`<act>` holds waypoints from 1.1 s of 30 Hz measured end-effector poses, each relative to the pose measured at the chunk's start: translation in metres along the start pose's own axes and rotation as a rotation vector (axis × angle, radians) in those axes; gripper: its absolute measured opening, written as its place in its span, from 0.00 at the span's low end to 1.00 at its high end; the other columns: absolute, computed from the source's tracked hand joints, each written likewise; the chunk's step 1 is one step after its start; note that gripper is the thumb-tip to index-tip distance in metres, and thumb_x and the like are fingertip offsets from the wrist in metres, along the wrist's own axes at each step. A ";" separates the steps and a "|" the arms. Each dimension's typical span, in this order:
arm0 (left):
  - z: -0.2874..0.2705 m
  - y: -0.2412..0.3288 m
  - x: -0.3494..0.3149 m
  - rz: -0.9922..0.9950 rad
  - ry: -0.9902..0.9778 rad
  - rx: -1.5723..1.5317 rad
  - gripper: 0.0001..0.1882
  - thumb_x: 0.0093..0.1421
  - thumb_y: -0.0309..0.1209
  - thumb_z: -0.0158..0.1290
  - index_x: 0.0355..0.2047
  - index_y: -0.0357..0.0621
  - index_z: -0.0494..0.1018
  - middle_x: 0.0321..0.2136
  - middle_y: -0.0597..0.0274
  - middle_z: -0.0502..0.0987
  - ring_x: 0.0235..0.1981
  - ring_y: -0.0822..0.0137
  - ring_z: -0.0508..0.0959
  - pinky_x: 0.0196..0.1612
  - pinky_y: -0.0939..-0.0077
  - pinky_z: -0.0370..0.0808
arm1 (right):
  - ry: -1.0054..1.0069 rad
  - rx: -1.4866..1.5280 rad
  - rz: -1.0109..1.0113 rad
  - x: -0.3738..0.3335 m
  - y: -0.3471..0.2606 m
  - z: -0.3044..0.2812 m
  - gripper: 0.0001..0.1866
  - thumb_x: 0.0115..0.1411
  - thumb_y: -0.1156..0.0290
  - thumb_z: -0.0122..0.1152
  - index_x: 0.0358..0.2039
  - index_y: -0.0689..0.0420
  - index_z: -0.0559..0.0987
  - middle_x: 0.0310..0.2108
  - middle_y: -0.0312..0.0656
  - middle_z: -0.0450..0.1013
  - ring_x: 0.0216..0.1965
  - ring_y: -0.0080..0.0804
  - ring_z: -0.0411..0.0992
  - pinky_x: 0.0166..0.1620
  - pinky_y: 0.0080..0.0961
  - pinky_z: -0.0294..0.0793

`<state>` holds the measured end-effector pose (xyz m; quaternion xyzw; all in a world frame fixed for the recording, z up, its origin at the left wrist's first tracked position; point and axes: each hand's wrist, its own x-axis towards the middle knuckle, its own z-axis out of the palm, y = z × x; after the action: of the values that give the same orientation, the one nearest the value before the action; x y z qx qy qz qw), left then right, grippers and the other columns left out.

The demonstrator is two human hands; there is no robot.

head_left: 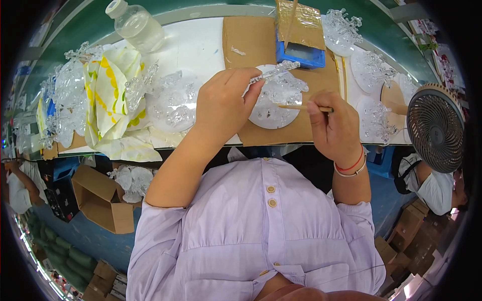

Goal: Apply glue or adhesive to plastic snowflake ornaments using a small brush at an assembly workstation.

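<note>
My left hand (223, 100) pinches a clear, knobbly plastic piece (282, 68) between thumb and fingers, above a round white disc (268, 116). Several more transparent pieces lie on that disc. In my right hand (334, 125) is a thin wooden stick (296, 107), held much like a pen; its tip points left, over the disc's right part. Whether the tip touches anything, I cannot tell. Under the disc lies a brown cardboard sheet (251, 40). Left of my left hand, another round white disc (173, 103) carries clear pieces.
A blue box (314, 59) with a taped cardboard flap stands behind the disc. A bottle of clear liquid (138, 30) is at the back left, near a yellow-patterned cloth (113, 95). To the right is a dark fan (436, 128), beside several discs with clear pieces (374, 118).
</note>
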<state>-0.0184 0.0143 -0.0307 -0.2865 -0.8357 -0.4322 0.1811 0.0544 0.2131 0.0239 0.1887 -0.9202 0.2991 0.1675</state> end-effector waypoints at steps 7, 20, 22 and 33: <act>-0.001 0.004 0.001 -0.027 0.003 0.020 0.08 0.50 0.26 0.62 0.31 0.43 0.76 0.27 0.60 0.79 0.27 0.61 0.79 0.30 0.72 0.75 | 0.080 0.113 0.148 -0.021 0.010 -0.003 0.04 0.61 0.79 0.54 0.32 0.62 0.69 0.27 0.44 0.74 0.22 0.31 0.71 0.27 0.20 0.69; -0.017 0.014 -0.012 -0.164 -0.071 0.055 0.08 0.49 0.24 0.62 0.30 0.40 0.75 0.27 0.60 0.78 0.28 0.64 0.78 0.32 0.74 0.75 | 0.318 0.260 0.063 -0.061 0.021 0.006 0.06 0.59 0.81 0.57 0.33 0.62 0.68 0.26 0.48 0.74 0.21 0.31 0.70 0.26 0.20 0.68; -0.019 0.015 -0.014 -0.176 -0.086 0.063 0.08 0.50 0.24 0.62 0.31 0.40 0.75 0.28 0.59 0.78 0.29 0.64 0.79 0.33 0.74 0.75 | 0.337 0.274 0.070 -0.064 0.023 0.007 0.06 0.59 0.81 0.56 0.33 0.62 0.68 0.26 0.48 0.74 0.21 0.30 0.69 0.25 0.20 0.68; -0.018 0.021 -0.010 -0.187 -0.112 0.079 0.09 0.52 0.24 0.61 0.34 0.39 0.76 0.29 0.59 0.78 0.30 0.65 0.78 0.35 0.74 0.74 | 0.346 0.239 -0.025 -0.053 0.029 0.007 0.06 0.58 0.80 0.57 0.32 0.61 0.68 0.26 0.46 0.74 0.19 0.34 0.69 0.24 0.24 0.68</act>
<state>0.0035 0.0057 -0.0134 -0.2236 -0.8838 -0.3975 0.1043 0.0862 0.2441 -0.0177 0.1647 -0.8334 0.4318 0.3031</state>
